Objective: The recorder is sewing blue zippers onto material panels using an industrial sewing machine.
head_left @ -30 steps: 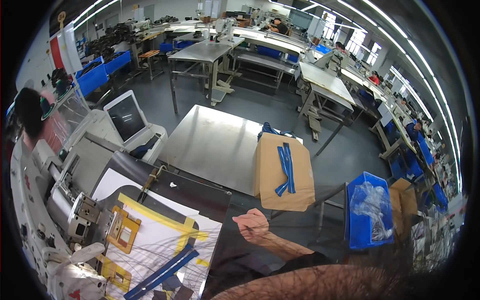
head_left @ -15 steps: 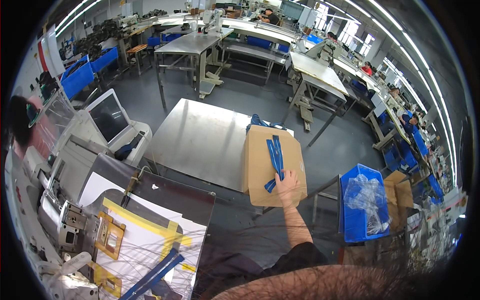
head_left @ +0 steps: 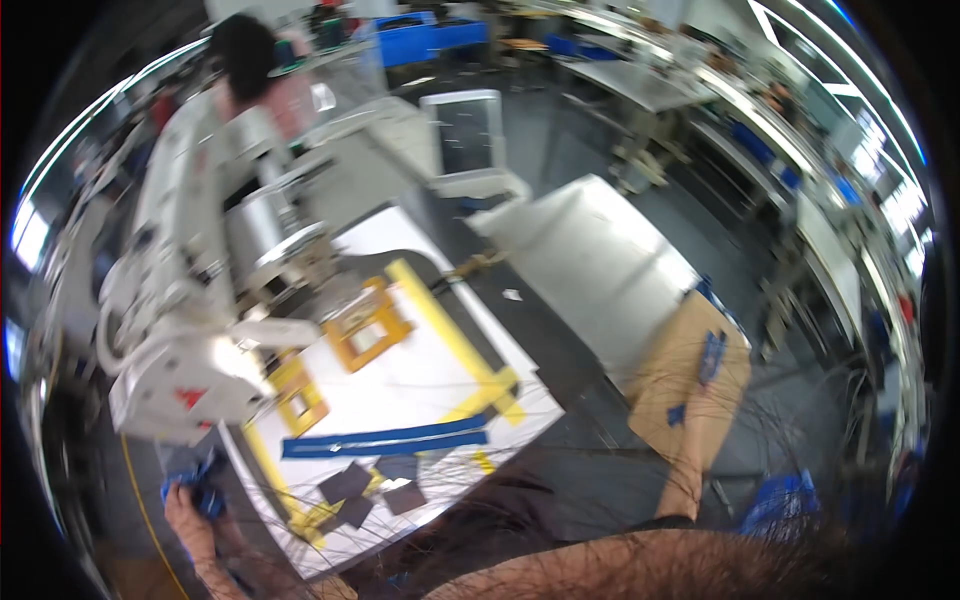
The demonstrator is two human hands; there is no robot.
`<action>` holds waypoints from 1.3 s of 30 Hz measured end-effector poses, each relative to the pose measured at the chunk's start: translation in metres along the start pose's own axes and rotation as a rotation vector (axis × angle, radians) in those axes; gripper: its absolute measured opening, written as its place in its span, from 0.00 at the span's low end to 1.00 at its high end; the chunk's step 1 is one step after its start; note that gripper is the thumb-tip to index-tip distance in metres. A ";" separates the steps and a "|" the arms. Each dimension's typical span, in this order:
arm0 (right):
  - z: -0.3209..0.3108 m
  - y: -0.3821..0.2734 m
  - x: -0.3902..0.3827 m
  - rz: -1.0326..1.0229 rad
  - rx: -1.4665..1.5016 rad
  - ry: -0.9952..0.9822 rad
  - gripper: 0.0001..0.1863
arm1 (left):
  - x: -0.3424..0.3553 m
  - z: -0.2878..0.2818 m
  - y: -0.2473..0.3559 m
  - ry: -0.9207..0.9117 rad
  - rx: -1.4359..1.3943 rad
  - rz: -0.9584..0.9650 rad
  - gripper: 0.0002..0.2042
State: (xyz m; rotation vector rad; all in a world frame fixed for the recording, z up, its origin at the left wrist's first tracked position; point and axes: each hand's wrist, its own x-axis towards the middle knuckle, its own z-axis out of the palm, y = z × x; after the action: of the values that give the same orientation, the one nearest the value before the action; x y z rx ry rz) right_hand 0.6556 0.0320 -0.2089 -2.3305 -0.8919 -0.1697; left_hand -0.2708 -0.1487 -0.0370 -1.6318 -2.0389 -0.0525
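Observation:
On the white sheet of the sewing machine's work table lies a blue zipper (head_left: 385,440), stretched out nearly straight. At the far lower left, my left hand (head_left: 183,508) is closed on a dark blue bundle (head_left: 208,488); blur hides what kind it is. My right hand (head_left: 702,392) reaches over a brown cardboard box (head_left: 655,415) on the right. More blue zippers (head_left: 713,352) lie on the cardboard at its fingertips. Motion smears those fingers, so their grip does not show. A small blue piece (head_left: 676,414) shows beside my right wrist.
A white sewing machine (head_left: 185,385) fills the left. Yellow frames (head_left: 365,325), yellow tape and dark fabric squares (head_left: 345,484) are on the sheet. Beyond stand a metal table (head_left: 590,270) and a screen (head_left: 467,135). A person (head_left: 245,60) is behind the machine.
My view has swung left, bringing the sewing machine, the whole zipper on the sheet and my left hand into sight. My right hand stays over the cardboard box.

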 end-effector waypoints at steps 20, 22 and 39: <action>-0.154 -0.408 -0.096 -1.509 0.512 -0.266 0.11 | 0.058 -0.100 0.162 0.002 -0.700 0.020 0.09; -0.132 -0.435 -0.129 -1.653 0.672 -0.526 0.13 | 0.054 -0.101 0.190 -0.192 -0.946 0.143 0.11; -0.064 -0.464 -0.160 -1.766 0.506 -1.043 0.14 | 0.042 -0.101 0.228 -0.390 -1.078 0.189 0.11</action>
State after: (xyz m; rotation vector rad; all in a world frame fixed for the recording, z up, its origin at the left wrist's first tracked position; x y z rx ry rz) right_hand 0.2437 0.1696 0.0279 -0.4343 -2.7597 0.5469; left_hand -0.0298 -0.0839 0.0022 -2.6138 -2.2671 -0.9787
